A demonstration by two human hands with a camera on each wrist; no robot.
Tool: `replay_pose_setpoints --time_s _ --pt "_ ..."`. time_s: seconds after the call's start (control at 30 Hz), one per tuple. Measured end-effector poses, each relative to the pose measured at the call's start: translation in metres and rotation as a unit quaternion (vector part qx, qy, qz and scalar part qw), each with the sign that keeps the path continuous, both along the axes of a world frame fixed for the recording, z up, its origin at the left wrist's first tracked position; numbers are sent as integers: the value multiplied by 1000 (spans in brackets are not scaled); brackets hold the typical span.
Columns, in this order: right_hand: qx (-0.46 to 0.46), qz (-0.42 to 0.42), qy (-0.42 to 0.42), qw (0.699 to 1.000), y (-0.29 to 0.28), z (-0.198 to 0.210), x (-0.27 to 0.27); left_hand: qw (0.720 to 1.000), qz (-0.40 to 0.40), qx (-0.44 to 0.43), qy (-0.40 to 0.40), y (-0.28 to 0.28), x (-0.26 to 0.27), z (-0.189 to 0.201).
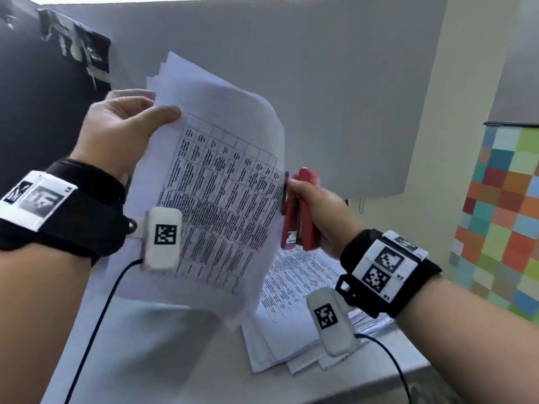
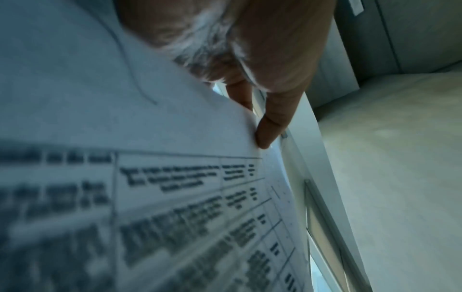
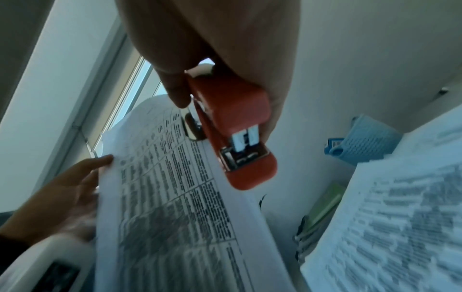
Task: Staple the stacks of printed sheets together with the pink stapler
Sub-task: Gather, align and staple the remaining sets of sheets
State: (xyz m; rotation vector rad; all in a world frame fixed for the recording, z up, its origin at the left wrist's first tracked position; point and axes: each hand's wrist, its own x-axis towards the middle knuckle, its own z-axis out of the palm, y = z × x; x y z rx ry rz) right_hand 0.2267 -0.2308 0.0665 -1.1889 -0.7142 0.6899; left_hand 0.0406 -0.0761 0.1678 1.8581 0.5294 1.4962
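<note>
My left hand [image 1: 128, 123] holds a stack of printed sheets [image 1: 215, 182] up in the air, thumb on the front face and fingers behind its upper left edge. The sheets carry a table of dense text and fan slightly at the top. My right hand [image 1: 315, 208] grips the pink stapler [image 1: 297, 211] upright at the stack's right edge. In the right wrist view the stapler [image 3: 235, 134] has its mouth over the edge of the stack [image 3: 175, 197]. In the left wrist view my thumb [image 2: 272, 122] presses on the stack [image 2: 150, 177].
More printed sheets [image 1: 291, 310] lie in a loose pile on the grey table [image 1: 163, 360] below my right wrist. A light blue basket [image 3: 367, 142] stands behind them. A colourful checked panel [image 1: 501, 217] is at the right, a dark board [image 1: 38, 97] at the left.
</note>
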Motion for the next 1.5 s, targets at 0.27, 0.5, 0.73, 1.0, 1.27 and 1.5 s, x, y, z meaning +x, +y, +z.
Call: replay_pose_setpoints --time_s 0.27,0.5,0.73,1.0,1.27,1.5 --pt "-188 23 -42 981 -11 48 78 976 38 26 213 1 23 -8" --pt "-312 -6 -91 946 20 33 98 900 14 -102 425 43 50 -70" --pt "-318 -64 -215 921 45 5 93 796 123 -123 580 85 41 -133" --pt "-412 66 -273 867 69 -16 67 682 86 -63 723 87 27 -163" --pt "-460 65 -406 787 75 -16 35 654 14 -54 755 53 34 -150" --pt "-494 68 -504 705 95 -34 32 599 34 -30 800 51 32 -153"
